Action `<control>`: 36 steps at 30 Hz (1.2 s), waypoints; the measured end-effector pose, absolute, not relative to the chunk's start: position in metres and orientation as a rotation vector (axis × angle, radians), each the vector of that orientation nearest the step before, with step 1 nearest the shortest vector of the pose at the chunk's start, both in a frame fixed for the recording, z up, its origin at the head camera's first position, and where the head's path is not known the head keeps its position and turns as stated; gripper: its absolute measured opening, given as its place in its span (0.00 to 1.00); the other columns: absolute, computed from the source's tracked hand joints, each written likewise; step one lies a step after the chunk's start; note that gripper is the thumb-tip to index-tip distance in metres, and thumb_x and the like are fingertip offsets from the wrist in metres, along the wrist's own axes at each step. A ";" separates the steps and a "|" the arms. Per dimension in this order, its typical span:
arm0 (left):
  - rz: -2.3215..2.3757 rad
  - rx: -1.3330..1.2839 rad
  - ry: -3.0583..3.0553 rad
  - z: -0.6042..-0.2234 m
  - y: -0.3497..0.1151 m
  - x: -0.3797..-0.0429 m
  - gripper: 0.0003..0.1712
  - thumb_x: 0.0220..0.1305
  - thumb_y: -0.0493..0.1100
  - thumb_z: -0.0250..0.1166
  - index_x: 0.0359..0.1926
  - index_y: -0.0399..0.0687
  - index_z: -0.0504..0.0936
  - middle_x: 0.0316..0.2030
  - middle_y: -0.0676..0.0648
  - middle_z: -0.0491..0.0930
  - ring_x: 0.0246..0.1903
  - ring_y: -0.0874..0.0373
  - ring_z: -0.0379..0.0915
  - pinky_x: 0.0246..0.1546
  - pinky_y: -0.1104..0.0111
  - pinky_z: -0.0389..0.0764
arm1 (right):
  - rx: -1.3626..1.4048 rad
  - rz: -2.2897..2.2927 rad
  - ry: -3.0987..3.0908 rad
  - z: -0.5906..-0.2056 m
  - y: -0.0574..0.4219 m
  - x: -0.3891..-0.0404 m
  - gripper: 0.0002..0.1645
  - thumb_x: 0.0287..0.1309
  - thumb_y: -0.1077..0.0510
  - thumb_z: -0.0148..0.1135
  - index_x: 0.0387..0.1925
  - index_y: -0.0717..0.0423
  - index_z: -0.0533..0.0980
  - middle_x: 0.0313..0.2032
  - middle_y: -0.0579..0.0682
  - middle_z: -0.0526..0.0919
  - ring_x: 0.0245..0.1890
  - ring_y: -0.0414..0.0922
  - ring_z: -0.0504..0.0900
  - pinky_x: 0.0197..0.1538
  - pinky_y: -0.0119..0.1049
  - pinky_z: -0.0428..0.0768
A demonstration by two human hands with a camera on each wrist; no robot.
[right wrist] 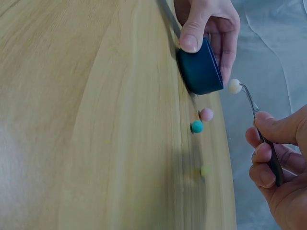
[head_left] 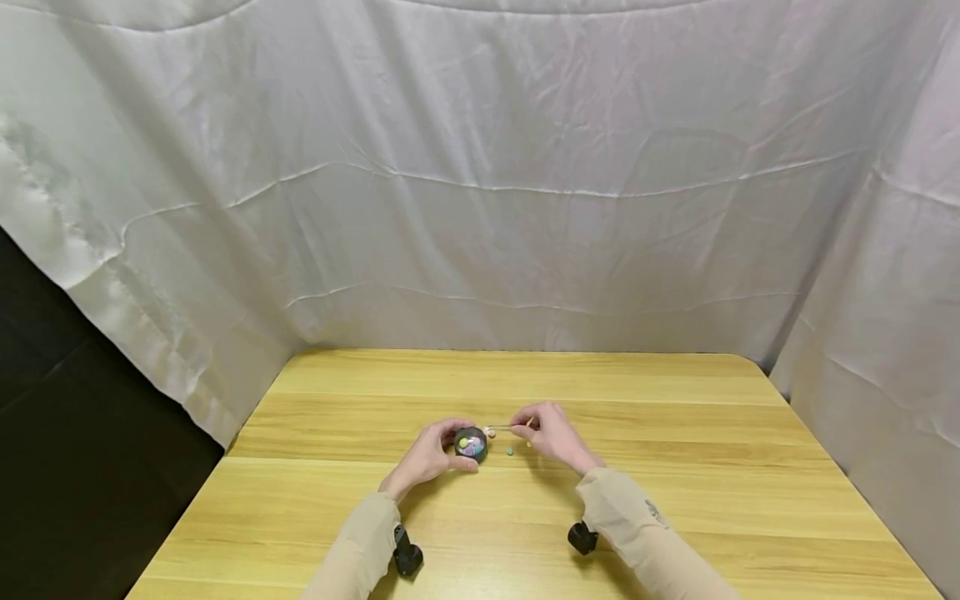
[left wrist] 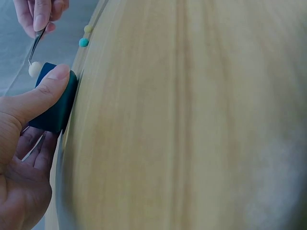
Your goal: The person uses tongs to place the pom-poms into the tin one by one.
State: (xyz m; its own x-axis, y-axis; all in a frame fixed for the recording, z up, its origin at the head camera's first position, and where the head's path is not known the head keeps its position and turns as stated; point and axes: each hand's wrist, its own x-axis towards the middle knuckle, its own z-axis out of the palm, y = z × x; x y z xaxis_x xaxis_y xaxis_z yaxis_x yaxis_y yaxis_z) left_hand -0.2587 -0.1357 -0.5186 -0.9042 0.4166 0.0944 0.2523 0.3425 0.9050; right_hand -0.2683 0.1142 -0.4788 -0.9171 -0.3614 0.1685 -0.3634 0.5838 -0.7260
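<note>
A small dark bowl (right wrist: 199, 69) stands on the table, with several balls in yellow, lilac, pink and blue inside it in the head view. My left hand (head_left: 429, 454) holds the bowl from the side, thumb on the near wall and fingers round the far one. My right hand (head_left: 551, 435) grips tweezers (right wrist: 254, 108) with bent tips. Between those tips is a white ball (right wrist: 234, 86), raised close beside the bowl's rim. On the table to the bowl's right lie a pink ball (right wrist: 206, 114), a turquoise ball (right wrist: 197, 126) and a yellow ball (right wrist: 205, 171).
The wooden table (head_left: 300, 500) extends around both hands, its far edge against a pale grey curtain (head_left: 525, 250). More curtain hangs at both sides, with a black panel (head_left: 67, 433) at left. Black devices (head_left: 407, 553) are strapped at both wrists.
</note>
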 end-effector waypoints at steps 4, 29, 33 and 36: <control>1.613 0.619 2.441 -0.518 -0.136 -0.258 0.35 0.52 0.32 0.77 0.62 0.36 0.76 0.58 0.34 0.80 0.56 0.39 0.79 0.59 0.48 0.79 | 0.648 1.300 -2.800 -0.479 0.111 -0.268 0.06 0.64 0.63 0.65 0.36 0.61 0.86 0.31 0.51 0.87 0.24 0.37 0.76 0.25 0.26 0.75; 1.577 0.612 2.468 -0.519 -0.136 -0.260 0.36 0.51 0.34 0.78 0.62 0.37 0.77 0.58 0.35 0.79 0.57 0.41 0.79 0.59 0.51 0.80 | 0.719 1.278 -2.789 -0.479 0.098 -0.270 0.06 0.64 0.61 0.66 0.34 0.58 0.87 0.31 0.49 0.88 0.23 0.37 0.75 0.24 0.25 0.72; 1.574 0.608 2.473 -0.519 -0.135 -0.260 0.36 0.51 0.34 0.78 0.62 0.37 0.76 0.58 0.35 0.79 0.57 0.41 0.79 0.59 0.50 0.80 | 0.718 1.287 -2.788 -0.479 0.098 -0.270 0.06 0.64 0.62 0.66 0.35 0.58 0.87 0.32 0.50 0.88 0.24 0.37 0.76 0.25 0.26 0.73; 1.568 0.610 2.479 -0.518 -0.136 -0.260 0.36 0.51 0.34 0.78 0.62 0.37 0.76 0.58 0.35 0.80 0.57 0.41 0.79 0.59 0.51 0.80 | 0.714 1.298 -2.781 -0.479 0.099 -0.269 0.06 0.64 0.62 0.66 0.36 0.58 0.87 0.33 0.50 0.88 0.24 0.38 0.76 0.25 0.26 0.74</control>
State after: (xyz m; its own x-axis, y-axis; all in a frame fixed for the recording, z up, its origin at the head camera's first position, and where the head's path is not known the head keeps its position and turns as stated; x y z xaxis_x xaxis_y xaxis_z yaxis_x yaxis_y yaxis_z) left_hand -0.2595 -0.1356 -0.5184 -0.9068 0.4114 0.0916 0.2591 0.3727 0.8910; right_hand -0.2690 0.0988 -0.4793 -0.8974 -0.4037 0.1781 -0.3958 0.5580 -0.7294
